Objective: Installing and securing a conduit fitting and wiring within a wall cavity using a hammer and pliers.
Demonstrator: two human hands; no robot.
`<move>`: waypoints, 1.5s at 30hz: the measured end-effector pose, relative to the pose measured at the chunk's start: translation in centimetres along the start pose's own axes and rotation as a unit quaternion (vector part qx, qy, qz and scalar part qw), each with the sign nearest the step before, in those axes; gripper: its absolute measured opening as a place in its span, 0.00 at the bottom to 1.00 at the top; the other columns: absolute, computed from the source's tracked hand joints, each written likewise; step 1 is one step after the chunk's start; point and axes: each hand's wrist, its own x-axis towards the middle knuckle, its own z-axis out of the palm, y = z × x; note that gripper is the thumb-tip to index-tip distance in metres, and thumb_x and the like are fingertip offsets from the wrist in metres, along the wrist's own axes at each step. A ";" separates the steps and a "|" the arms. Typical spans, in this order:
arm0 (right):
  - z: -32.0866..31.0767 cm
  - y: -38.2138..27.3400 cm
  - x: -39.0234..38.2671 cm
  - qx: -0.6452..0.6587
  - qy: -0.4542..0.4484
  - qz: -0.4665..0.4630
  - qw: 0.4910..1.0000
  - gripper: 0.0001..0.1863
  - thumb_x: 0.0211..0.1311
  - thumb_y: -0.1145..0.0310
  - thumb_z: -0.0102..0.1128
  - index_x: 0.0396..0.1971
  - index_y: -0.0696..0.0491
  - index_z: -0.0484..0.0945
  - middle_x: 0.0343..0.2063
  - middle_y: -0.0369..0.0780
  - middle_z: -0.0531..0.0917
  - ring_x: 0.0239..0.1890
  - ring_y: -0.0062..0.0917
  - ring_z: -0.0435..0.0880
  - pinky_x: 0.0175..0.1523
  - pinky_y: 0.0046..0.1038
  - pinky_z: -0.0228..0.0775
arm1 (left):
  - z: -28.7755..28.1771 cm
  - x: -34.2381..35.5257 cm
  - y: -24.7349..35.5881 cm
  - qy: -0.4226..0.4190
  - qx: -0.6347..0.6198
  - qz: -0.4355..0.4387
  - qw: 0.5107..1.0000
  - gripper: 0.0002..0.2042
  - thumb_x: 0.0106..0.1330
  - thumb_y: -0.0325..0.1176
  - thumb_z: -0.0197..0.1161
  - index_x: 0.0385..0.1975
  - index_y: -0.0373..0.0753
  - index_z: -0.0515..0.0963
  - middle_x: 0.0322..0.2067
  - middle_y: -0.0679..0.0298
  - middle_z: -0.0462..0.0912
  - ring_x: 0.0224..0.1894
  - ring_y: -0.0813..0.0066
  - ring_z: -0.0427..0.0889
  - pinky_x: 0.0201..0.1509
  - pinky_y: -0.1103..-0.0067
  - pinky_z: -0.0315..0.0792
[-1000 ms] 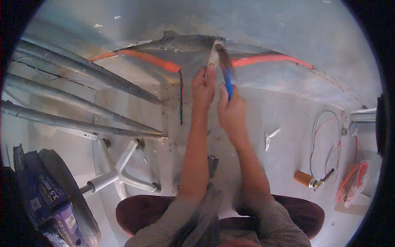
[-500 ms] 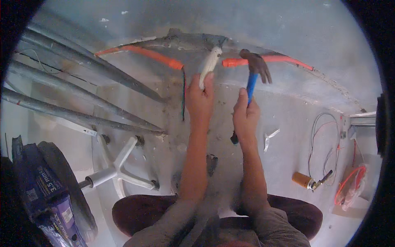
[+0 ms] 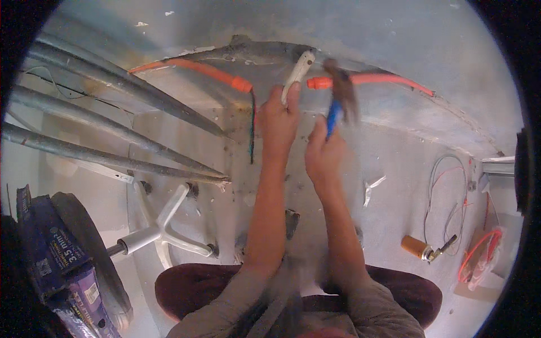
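Observation:
My left hand (image 3: pixel 278 117) is closed round an off-white, bar-shaped tool (image 3: pixel 298 74) with a dark spot near its upper end. Its exact kind I cannot tell. That end points up toward the rough groove (image 3: pixel 256 52) where wall meets floor. My right hand (image 3: pixel 325 155) grips a claw hammer by its blue handle (image 3: pixel 335 118); the metal head (image 3: pixel 341 87) is smeared by motion and overlaps an orange conduit (image 3: pixel 383 79) on the right. Another orange conduit (image 3: pixel 211 74) lies left of my left hand, with dark and red wires (image 3: pixel 252 132) hanging from its end.
Several grey pipes (image 3: pixel 129 121) slant in from the left. Below them lies a white wheeled chair base (image 3: pixel 162 231), near dark purple packages (image 3: pixel 59 253). To the right are an orange canister with a torch head (image 3: pixel 416 248), looped wire (image 3: pixel 431 191) and a bag with orange tubing (image 3: pixel 482 256).
The hammer has swung, its handle tilting and its head blurring, as my right hand moved slightly left. The pale tool has shifted up and right, leaning more to the right.

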 end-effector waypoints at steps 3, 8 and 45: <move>-0.1 -1.5 0.5 -0.028 -0.013 0.024 0.999 0.23 0.77 0.53 0.48 0.28 0.57 0.75 0.16 0.33 0.73 0.19 0.17 0.71 0.25 0.27 0.61 | -0.4 0.4 -0.2 -0.004 0.008 -0.012 1.000 0.24 0.73 0.54 0.55 0.35 0.34 0.77 0.22 0.45 0.81 0.28 0.42 0.83 0.30 0.58 0.73; -0.3 -0.5 -0.5 0.239 -0.007 0.045 0.970 0.25 0.76 0.50 0.47 0.29 0.58 0.76 0.17 0.35 0.74 0.19 0.19 0.73 0.24 0.28 0.64 | -0.1 0.5 -0.2 -0.012 0.021 -0.020 1.000 0.24 0.72 0.54 0.55 0.36 0.33 0.78 0.23 0.43 0.81 0.28 0.41 0.83 0.31 0.57 0.73; -0.2 -3.6 -1.3 0.120 -0.007 0.112 0.986 0.24 0.76 0.52 0.48 0.27 0.57 0.75 0.14 0.32 0.71 0.19 0.18 0.69 0.24 0.29 0.61 | -1.3 0.9 -0.4 -0.006 -0.009 0.027 1.000 0.21 0.72 0.50 0.57 0.38 0.33 0.79 0.24 0.42 0.81 0.30 0.39 0.82 0.32 0.57 0.74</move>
